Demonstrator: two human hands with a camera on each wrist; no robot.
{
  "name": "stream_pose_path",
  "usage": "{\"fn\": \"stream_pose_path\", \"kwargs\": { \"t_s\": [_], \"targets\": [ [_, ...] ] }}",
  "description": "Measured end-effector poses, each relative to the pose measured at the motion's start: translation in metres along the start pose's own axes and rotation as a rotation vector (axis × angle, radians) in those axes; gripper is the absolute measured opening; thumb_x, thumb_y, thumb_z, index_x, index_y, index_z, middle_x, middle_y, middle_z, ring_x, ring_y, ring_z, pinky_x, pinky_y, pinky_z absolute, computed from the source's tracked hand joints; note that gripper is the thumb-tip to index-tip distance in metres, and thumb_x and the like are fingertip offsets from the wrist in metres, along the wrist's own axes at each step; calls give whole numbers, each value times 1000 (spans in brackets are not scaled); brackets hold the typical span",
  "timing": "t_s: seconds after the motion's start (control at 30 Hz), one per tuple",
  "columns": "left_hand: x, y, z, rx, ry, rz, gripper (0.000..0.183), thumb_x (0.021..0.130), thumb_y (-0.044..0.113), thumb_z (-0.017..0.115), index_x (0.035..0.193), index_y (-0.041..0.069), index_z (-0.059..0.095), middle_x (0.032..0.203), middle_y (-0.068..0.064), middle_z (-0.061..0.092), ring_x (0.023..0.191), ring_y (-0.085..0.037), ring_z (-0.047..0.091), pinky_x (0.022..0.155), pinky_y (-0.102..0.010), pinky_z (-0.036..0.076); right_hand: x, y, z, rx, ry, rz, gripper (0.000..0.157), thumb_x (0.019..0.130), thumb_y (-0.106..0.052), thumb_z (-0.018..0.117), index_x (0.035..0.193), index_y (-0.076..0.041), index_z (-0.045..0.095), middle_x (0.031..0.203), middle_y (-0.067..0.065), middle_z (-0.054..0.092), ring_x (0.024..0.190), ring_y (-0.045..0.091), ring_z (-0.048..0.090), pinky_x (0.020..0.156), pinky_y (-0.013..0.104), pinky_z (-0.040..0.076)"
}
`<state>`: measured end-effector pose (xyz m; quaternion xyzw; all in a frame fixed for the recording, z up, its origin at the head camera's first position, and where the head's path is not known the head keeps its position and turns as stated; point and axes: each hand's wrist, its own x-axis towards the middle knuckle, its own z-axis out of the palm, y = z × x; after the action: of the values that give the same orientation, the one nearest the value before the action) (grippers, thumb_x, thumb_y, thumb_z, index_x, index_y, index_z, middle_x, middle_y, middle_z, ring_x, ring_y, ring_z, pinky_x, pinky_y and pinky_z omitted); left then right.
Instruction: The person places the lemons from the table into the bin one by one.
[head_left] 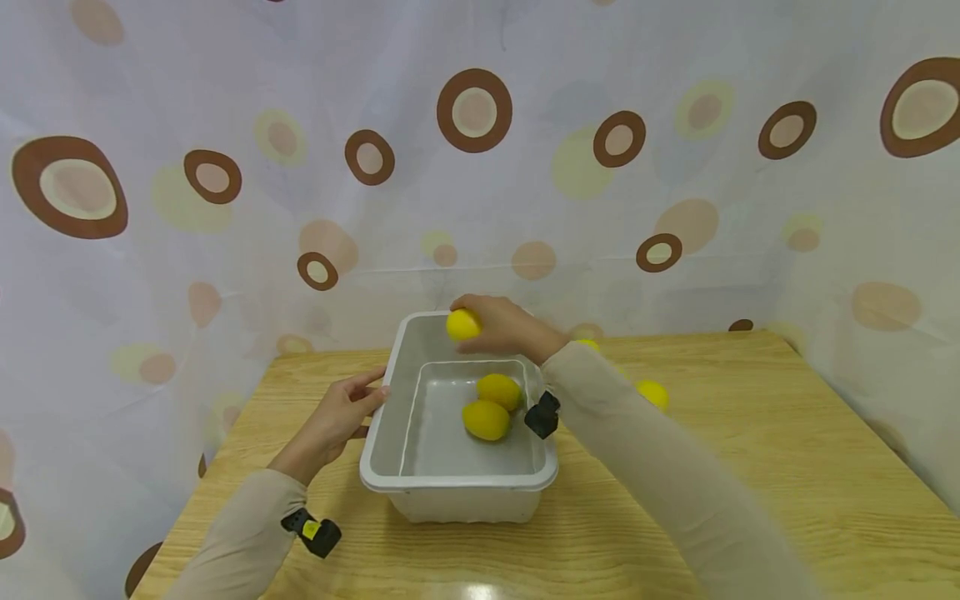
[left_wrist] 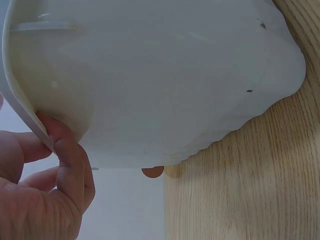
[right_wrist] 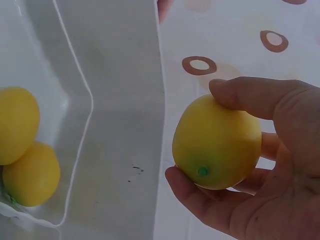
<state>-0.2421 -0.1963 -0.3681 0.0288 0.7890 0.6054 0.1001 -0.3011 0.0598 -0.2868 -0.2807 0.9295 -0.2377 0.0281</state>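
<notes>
My right hand [head_left: 504, 325] holds a yellow lemon [head_left: 462, 326] above the far part of a white plastic basin [head_left: 459, 482]. In the right wrist view, thumb and fingers curl round this lemon [right_wrist: 217, 142], whose small green tip faces the camera. At the basin's left side, my left hand [head_left: 342, 414] grips the rim; the left wrist view shows the fingers bent around the rim [left_wrist: 22, 107]. Two more lemons lie against each other on the basin floor, a nearer one [head_left: 486, 420] and a farther one [head_left: 498, 391].
To the right of the basin, partly behind my right forearm, a lemon [head_left: 652, 394] rests on the wooden table [head_left: 780, 467]. Another lemon [head_left: 588, 344] peeks out farther back. A patterned curtain [head_left: 480, 208] hangs behind the table's far edge.
</notes>
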Motion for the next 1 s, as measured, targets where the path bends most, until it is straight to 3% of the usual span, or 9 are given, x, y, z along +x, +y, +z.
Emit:
{"fn": "stream_pose_path", "kwargs": {
  "t_s": [0.3, 0.63, 1.0],
  "targets": [
    [0, 0, 1, 6, -10, 1, 53, 100, 17, 52, 148, 5, 34, 126, -25, 54, 88, -16, 62, 73, -39, 58, 14, 5, 35, 46, -64, 84, 54, 85, -19, 73, 133, -6, 51, 121, 8, 59, 102, 23, 53, 94, 35, 45],
    [0, -1, 0, -6, -14, 2, 53, 100, 17, 52, 148, 5, 34, 128, -27, 52, 91, -18, 63, 74, -39, 58, 20, 5, 63, 15, -85, 179, 49, 82, -18, 75, 126, -7, 57, 119, 8, 60, 100, 23, 53, 91, 36, 46],
    [1, -1, 0, -6, -17, 1, 53, 100, 17, 52, 148, 4, 34, 127, -27, 53, 91, -17, 63, 74, -39, 58, 21, 8, 78, -58, -99, 200, 51, 82, -16, 75, 128, -9, 55, 119, 9, 62, 100, 24, 55, 93, 37, 45]
  ]
}}
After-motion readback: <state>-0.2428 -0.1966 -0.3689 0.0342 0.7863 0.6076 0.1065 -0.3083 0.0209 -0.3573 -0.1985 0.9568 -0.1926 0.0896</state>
